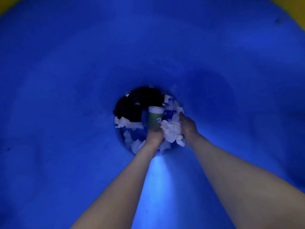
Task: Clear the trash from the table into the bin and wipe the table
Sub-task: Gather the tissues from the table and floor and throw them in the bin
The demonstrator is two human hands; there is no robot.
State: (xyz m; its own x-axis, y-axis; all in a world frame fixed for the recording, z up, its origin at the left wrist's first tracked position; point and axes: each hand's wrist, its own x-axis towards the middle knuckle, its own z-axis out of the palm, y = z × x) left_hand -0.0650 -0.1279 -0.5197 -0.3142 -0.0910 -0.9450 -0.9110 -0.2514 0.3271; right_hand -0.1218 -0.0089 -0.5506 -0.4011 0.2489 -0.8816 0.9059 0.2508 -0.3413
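Here both arms reach deep down inside the blue bin [82,80], whose walls fill the whole view; the worktop is out of sight. The left hand [155,134] sits at the base of a green cup [155,119] with a white rim, fingers curled at its lower edge, though whether it truly grips the cup or only rests against it I cannot tell. The right hand [188,126] is closed on a wad of crumpled white paper [170,131], which lies between the two hands. Just beyond the paper a clear bottle [170,109] with a blue label lies among more white scraps, and a black bag [138,104] fills the far side of the bin floor.

The step looks like setting the trash down at the bottom. To do it well, the hands should simply open and let cup and paper drop onto the pile; pressing down risks crushing the cup or catching fingers on the bottle. Both hands should come out empty, checking that no scrap clings to a palm. Light is poor down here, so feel matters more than sight. The wiping appears yet to come.
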